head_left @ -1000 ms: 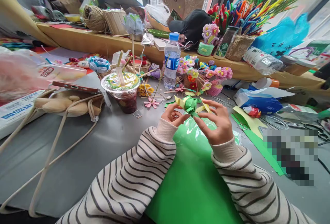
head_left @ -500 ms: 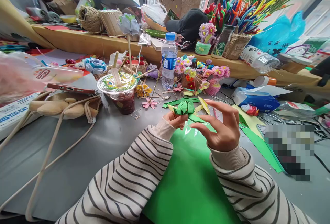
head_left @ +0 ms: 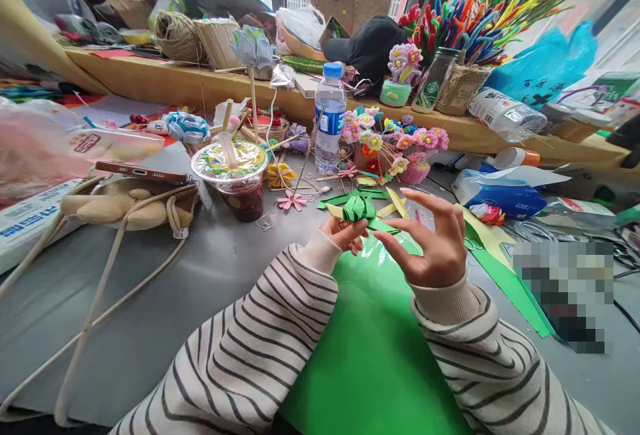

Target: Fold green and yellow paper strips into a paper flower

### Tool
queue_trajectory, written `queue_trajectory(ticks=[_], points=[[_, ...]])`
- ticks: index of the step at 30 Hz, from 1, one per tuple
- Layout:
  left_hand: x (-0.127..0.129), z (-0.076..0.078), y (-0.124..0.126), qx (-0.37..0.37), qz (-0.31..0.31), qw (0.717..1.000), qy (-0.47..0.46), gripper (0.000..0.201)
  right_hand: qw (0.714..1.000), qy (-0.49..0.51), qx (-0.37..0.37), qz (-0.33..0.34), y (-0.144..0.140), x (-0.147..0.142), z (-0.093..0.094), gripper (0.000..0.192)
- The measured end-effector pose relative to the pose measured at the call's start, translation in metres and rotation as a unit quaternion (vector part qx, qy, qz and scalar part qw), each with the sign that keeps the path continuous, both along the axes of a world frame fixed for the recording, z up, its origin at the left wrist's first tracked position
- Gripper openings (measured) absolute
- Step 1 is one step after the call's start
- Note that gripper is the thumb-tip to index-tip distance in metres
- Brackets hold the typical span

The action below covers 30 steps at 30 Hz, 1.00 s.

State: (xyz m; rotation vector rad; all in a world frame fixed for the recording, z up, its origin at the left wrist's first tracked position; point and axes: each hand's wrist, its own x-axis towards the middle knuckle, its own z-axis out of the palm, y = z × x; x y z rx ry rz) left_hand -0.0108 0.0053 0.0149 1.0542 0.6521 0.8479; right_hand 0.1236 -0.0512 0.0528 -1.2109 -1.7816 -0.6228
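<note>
My left hand is closed on a folded green paper piece, pinching it from below between thumb and fingers. A yellow paper tip sticks out on its left. A green strip reaches from the piece toward my right hand. That hand is open, index finger raised and thumb apart from the other fingers. Its thumb and a fingertip are close around the strip; whether they touch it I cannot tell. Below both hands lies a shiny green sheet. Behind the piece are more green paper strips and yellow strips.
A lidded drink cup and a water bottle stand behind my hands. On the left, a phone rests on a beige corded bag. Craft flowers crowd the back. At right are a blue tissue pack and scissors.
My right hand's thumb and fingertip have come closer together around the green strip. The green piece has turned slightly in my left hand. The whole view has shifted a little.
</note>
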Motion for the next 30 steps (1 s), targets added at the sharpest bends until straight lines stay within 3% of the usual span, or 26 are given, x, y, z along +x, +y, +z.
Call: queue_trajectory(ticks=[11,20,30], points=[[0.0,0.0,-0.003,0.027,0.032,0.999,0.001,0.038,1.0,0.002,-0.013,-0.003,0.001,0.001,-0.001,0.015],[0.002,-0.001,-0.008,0.082,0.161,0.982,-0.047,0.041,0.999,-0.003,-0.051,-0.011,0.006,0.007,-0.006,0.018],[0.004,-0.005,-0.008,0.091,0.182,0.978,-0.05,0.04,1.0,0.0,-0.018,0.008,0.016,0.012,-0.017,0.018]])
